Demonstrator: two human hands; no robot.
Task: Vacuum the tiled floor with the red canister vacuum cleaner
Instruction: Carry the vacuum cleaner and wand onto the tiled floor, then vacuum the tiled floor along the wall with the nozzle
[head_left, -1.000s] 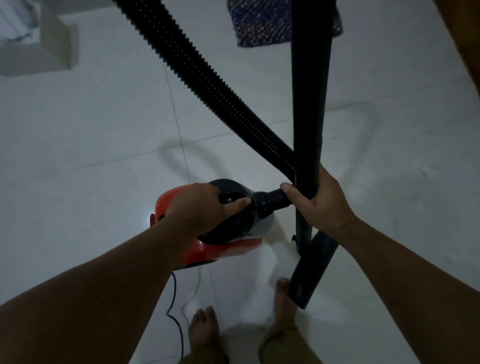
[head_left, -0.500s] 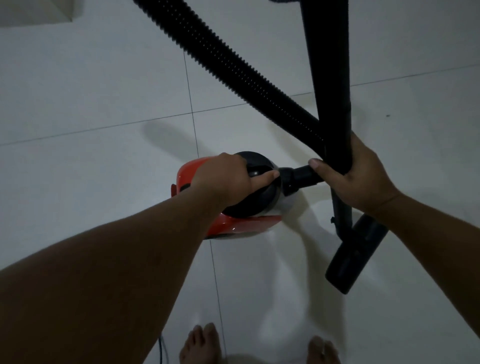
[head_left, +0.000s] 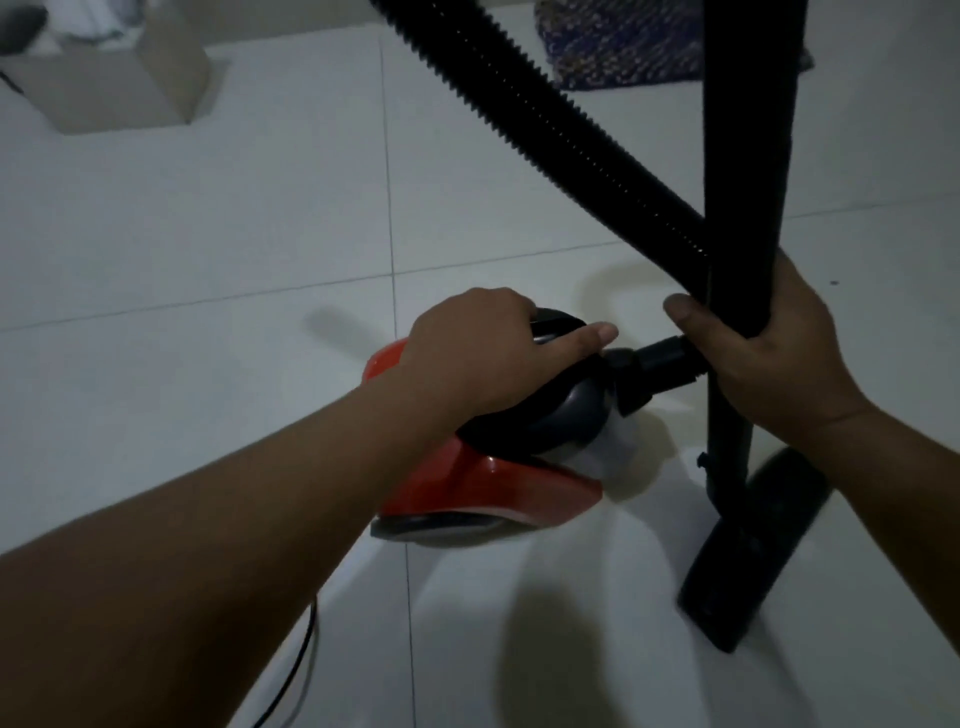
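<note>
On tiled floor (head_left: 208, 249), near tile-joint crossing: red canister vacuum (head_left: 483, 483), long axis running left-right, hose socket toward right. Left hand (head_left: 483, 353) nearer, on top, fingers curled round black carry handle (head_left: 558, 322). Right hand (head_left: 779, 353) just beside socket, wrapped round upright wand (head_left: 743, 156); ribbed hose (head_left: 545, 119) crosses behind it. Floor nozzle (head_left: 753, 551) right of canister. Likely repositioning before sweeping.

Left hand (head_left: 483, 353) curled, thumb extended, right hand (head_left: 774, 353) fingers wrapped, gripping
</note>
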